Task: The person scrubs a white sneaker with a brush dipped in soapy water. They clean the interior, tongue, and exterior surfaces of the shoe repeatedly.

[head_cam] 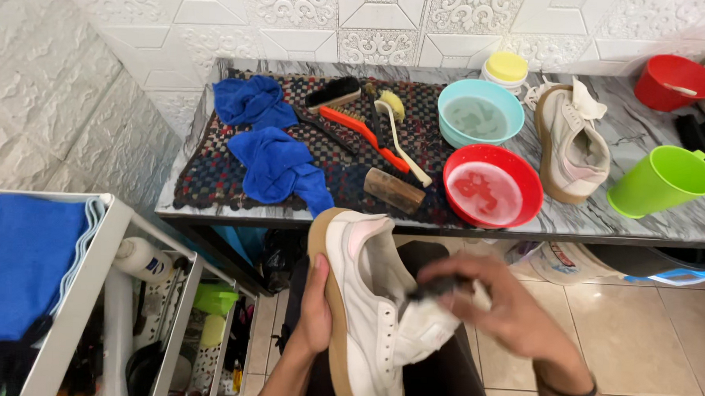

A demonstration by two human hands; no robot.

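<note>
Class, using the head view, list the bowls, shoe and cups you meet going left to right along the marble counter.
Red bowl → teal bowl → beige shoe → green cup → red cup.

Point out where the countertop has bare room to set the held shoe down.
Bare marble lies between the second shoe, the red bucket and the green cup. A thin strip runs along the front edge below the red bowl. The mat is crowded with blue cloths and brushes.
</note>
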